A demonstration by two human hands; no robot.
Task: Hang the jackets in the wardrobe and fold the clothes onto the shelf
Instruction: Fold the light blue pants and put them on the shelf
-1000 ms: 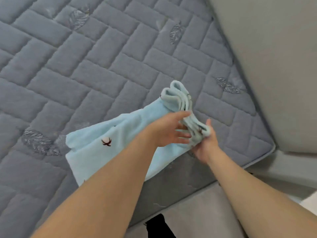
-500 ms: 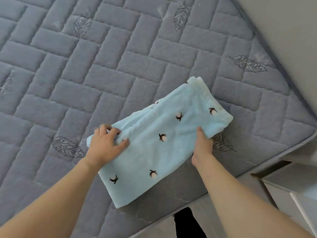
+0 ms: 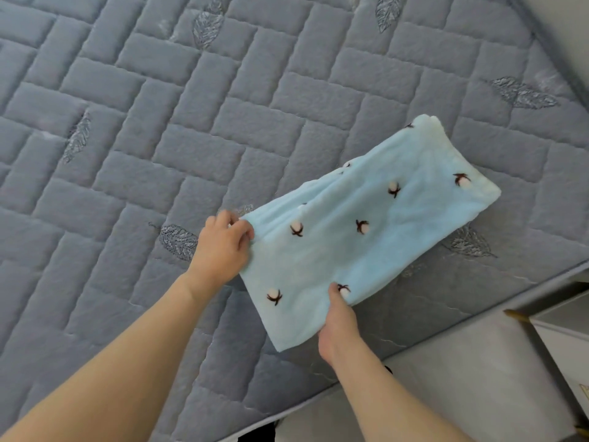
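Note:
A light blue fleece garment (image 3: 366, 231) with small brown-and-white cotton-flower prints lies folded into a long strip on the grey quilted mattress (image 3: 191, 138), near its front right corner. My left hand (image 3: 223, 244) grips the strip's left end with curled fingers. My right hand (image 3: 338, 320) pinches the near long edge, thumb on top of the cloth and fingers hidden beneath it. No wardrobe, shelf or jacket is in view.
The mattress edge (image 3: 446, 320) runs diagonally at the lower right, with pale floor (image 3: 462, 393) beyond it. A white cabinet with gold trim (image 3: 561, 330) stands at the right edge. A pale wall (image 3: 567, 27) borders the mattress at the top right.
The bunched garment was laid down and spread flat into a strip. My left hand moved out to its left end; my right hand slid along the near edge toward me.

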